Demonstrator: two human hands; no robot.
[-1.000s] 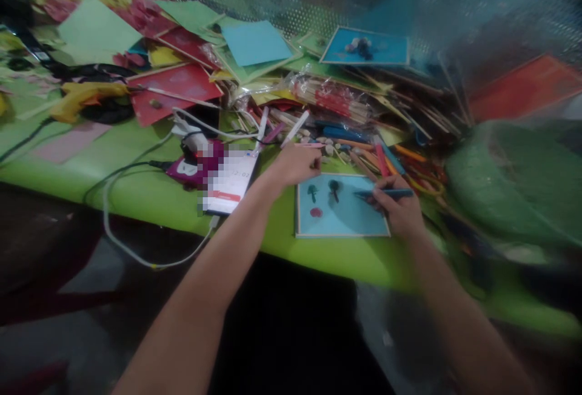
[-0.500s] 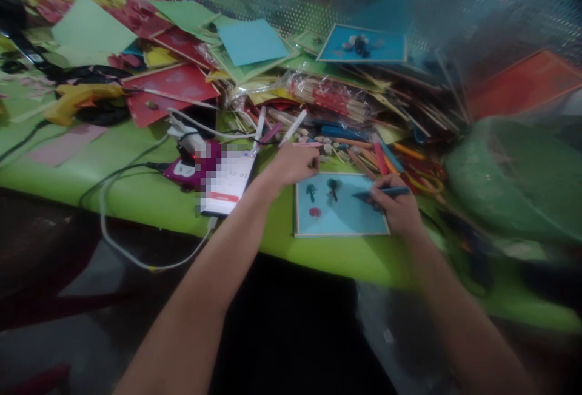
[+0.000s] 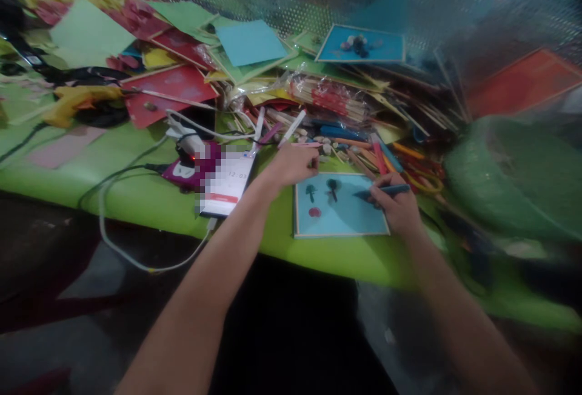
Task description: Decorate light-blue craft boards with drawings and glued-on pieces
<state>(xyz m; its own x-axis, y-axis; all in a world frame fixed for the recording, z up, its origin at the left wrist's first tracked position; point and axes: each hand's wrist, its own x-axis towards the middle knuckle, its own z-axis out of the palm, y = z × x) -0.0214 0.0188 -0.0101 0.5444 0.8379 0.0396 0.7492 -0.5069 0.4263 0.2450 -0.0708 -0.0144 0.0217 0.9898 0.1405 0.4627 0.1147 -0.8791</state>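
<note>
A light blue card (image 3: 345, 216) with a wooden border lies near the front edge of the green table (image 3: 136, 170). Two small dark shapes and a red dot are drawn on its left half. My right hand (image 3: 398, 207) rests on the card's right side, shut on a blue pen (image 3: 384, 190) whose tip points left onto the card. My left hand (image 3: 293, 164) sits at the card's upper left corner with its fingers curled; whether it pinches something is hidden.
A phone (image 3: 225, 184) on a white cable lies left of the card. Behind it are loose pens and sticks (image 3: 364, 149), a bagged bundle of sticks (image 3: 327, 97), coloured paper sheets (image 3: 182, 79), another blue card (image 3: 361, 46) and a yellow glue gun (image 3: 77, 101). A green bag (image 3: 513, 176) sits right.
The view has shifted slightly. Both hands stay in the same places on the card, the pen still touching it.
</note>
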